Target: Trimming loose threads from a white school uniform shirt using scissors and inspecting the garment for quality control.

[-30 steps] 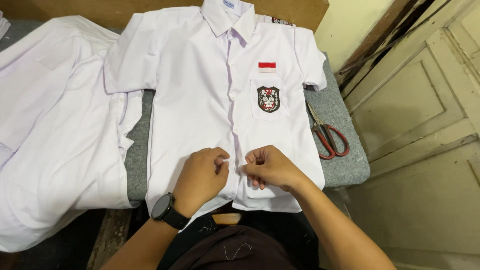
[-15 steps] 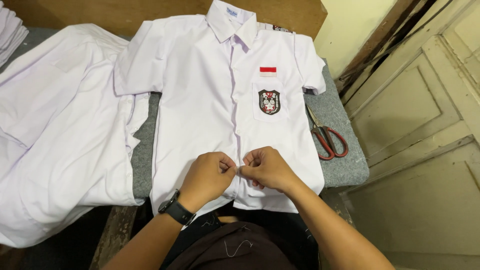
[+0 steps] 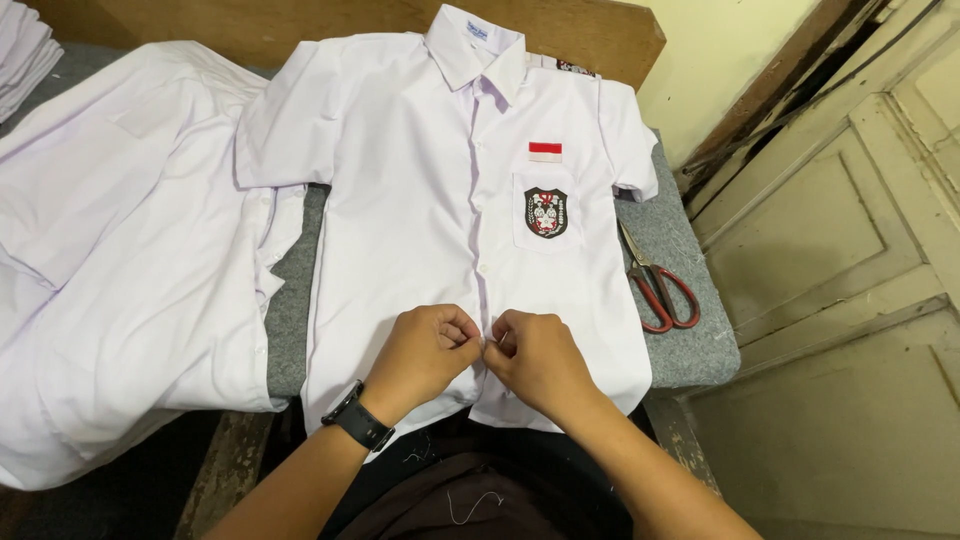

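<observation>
While spread flat, front up, on the grey padded table (image 3: 700, 340): white short-sleeved shirt (image 3: 420, 200), collar away from the wearer. Left hand (image 3: 425, 350) and right hand (image 3: 535, 358) knuckle to knuckle at the lower button strip, both pinching its fabric. Black watch (image 3: 358, 418) on left wrist. Red-handled scissors (image 3: 658, 282) just right of the shirt; more white shirts (image 3: 120, 260) left.
</observation>
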